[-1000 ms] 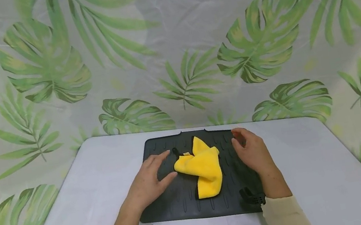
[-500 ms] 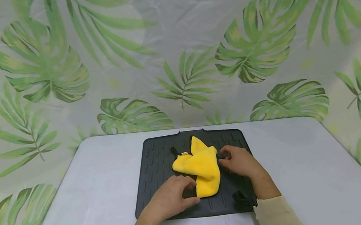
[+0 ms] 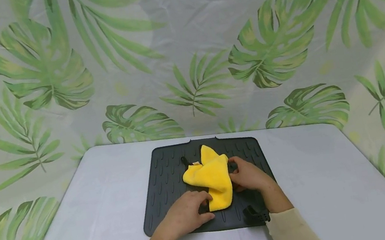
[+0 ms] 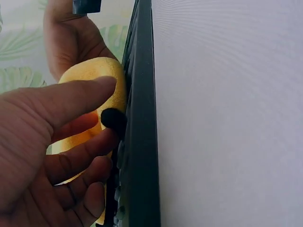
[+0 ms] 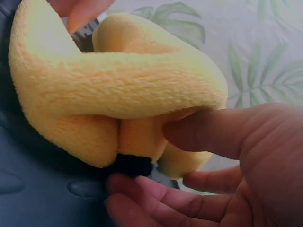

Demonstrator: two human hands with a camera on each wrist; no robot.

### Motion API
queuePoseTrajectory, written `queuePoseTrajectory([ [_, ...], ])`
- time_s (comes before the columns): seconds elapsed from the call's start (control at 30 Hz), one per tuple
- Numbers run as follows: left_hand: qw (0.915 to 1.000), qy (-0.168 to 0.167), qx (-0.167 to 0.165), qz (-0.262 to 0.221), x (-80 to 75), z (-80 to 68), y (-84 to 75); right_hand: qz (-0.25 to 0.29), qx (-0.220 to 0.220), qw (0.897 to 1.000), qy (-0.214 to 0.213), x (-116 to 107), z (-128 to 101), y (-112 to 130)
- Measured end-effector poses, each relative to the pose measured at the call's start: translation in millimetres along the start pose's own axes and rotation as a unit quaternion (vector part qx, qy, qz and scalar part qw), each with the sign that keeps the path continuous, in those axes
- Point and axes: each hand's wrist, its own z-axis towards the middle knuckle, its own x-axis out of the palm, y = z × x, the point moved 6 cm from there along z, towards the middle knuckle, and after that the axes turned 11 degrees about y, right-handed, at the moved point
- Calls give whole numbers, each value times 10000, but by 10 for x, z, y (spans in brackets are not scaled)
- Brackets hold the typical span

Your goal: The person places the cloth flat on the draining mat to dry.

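Note:
A yellow plush cloth (image 3: 217, 176) with dark edging lies crumpled and folded over itself on a black ridged mat (image 3: 162, 182). My left hand (image 3: 187, 211) is at its lower left corner, thumb and fingers spread apart around the dark edge tip (image 4: 112, 118). In the left wrist view the thumb overlaps the yellow fabric. My right hand (image 3: 249, 175) is at the cloth's right side. The right wrist view has its thumb (image 5: 199, 132) against the upper fold and its fingertips low beside the dark edging (image 5: 135, 164), with a gap between them.
The mat lies on a white table (image 3: 107, 199). Behind the table hangs a leaf-patterned curtain (image 3: 194, 32). Black wrist mounts (image 3: 255, 213) sit at both wrists, the right one over the mat's lower right part.
My left hand has moved right and toward me, from the cloth's left side to its lower corner. My right hand has come left and down to the cloth's right edge. The cloth has hardly shifted.

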Motion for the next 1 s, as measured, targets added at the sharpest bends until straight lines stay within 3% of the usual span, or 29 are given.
queuePoseTrajectory([
  [0.2,9999,-133,3,62,6,18,6,249,-123,9996,100,47,32,3],
  [0.53,9984,-436,259,232,-9,22,-12,-65,-268,9996,73,47,61,-12],
  [1.0,9977,-649,170,-124,-178,-44,91,-299,-549,9967,-510,-108,-2,51],
])
